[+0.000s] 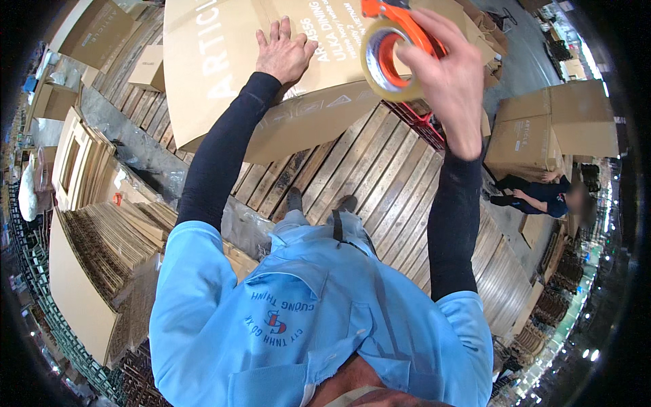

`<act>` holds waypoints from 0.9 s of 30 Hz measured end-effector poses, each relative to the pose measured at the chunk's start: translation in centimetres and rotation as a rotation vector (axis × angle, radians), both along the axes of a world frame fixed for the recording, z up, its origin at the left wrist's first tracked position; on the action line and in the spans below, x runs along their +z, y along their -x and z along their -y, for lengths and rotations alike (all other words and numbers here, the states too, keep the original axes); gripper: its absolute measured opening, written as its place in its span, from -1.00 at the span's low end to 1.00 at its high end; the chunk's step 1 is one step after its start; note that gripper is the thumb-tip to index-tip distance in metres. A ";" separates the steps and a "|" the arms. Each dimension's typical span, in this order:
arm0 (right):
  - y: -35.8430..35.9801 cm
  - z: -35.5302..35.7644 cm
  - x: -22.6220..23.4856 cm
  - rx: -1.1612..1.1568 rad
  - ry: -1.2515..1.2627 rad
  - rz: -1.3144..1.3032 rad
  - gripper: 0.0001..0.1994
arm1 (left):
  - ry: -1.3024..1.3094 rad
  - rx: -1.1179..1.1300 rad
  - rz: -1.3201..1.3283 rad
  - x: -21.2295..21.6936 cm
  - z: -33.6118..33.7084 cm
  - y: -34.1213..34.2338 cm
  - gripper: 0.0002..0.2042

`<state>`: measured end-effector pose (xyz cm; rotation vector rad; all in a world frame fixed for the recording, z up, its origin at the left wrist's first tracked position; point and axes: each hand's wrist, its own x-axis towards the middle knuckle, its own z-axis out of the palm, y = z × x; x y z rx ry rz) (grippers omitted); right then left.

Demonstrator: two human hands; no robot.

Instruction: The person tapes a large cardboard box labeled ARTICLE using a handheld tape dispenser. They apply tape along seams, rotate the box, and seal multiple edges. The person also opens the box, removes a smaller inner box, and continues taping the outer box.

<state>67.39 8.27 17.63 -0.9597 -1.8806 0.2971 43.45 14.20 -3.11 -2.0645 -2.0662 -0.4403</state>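
Right hand (449, 78) raised, fingers curled around an orange tape dispenser (419, 34) that carries a roll of clear tape (373, 66); the left hand (287, 55) lies palm down with its fingers a little spread, gripping nothing, and bears on the printed top of a large cardboard carton (220, 51). That carton stands straight ahead of the person, at the upper edge of the view, and its near panel (315, 117) slopes down toward the body. As far as can be judged, taping the carton is the work in hand and is not finished: the top panel lies over and is pressed down, while the near edge seems to be still without a strip. Whether any tape runs from the roll to the cardboard cannot be told, and the far seams are out of sight. Underfoot is a floor of worn wooden slats (380, 166), with a red frame (426, 123) showing under the dispenser. To the left stand stacked cardboard sheets (105, 247) and crumpled plastic film (245, 227); to the right, another person (542, 197) in dark clothing is near a second big carton (525, 132) on grey concrete (519, 41).
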 end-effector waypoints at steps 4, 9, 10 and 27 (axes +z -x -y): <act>3.6 -5.0 -2.6 0.046 0.505 0.529 -0.54 | -0.007 0.013 0.018 0.8 0.3 -0.1 -0.52; 5.5 -8.9 -7.3 0.050 0.255 0.888 -0.66 | 0.002 0.016 -0.050 -0.3 -0.7 -0.1 -0.50; 5.1 -9.3 -8.3 0.117 0.212 0.959 -0.66 | -0.004 -0.004 -0.045 -0.7 -0.3 0.1 -0.49; -1.8 9.6 -21.5 -0.178 0.249 0.443 -0.57 | 0.062 -0.816 -0.934 1.3 8.6 -6.7 -0.53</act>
